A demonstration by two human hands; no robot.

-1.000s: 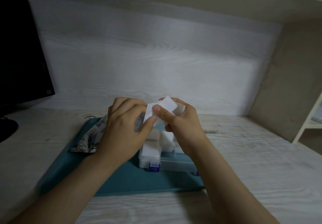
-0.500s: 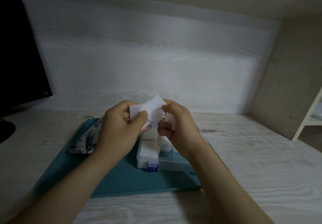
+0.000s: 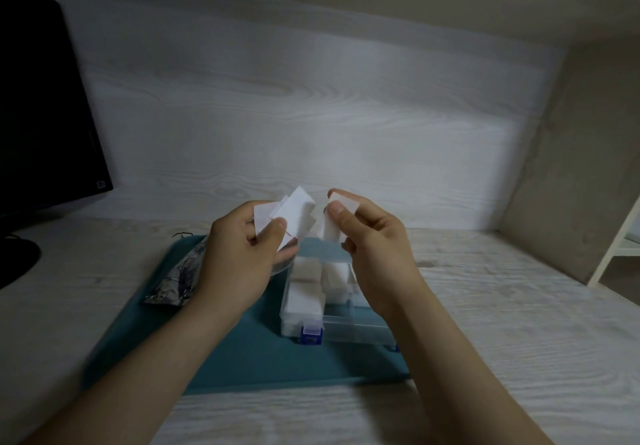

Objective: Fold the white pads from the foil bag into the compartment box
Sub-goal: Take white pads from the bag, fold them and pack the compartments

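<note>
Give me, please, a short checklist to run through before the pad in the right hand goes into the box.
1. Grip of right hand on pad: ok, pinched at the fingertips.
2. Fold of that pad: cannot tell.
3. Hold of left hand on spare pads: ok, fanned but gripped.
4. Open box on mat, below the hands: ok.
5. Free compartment: ok, near-right section looks empty.
6. Is bag clear of box: ok, lies to its left.
</note>
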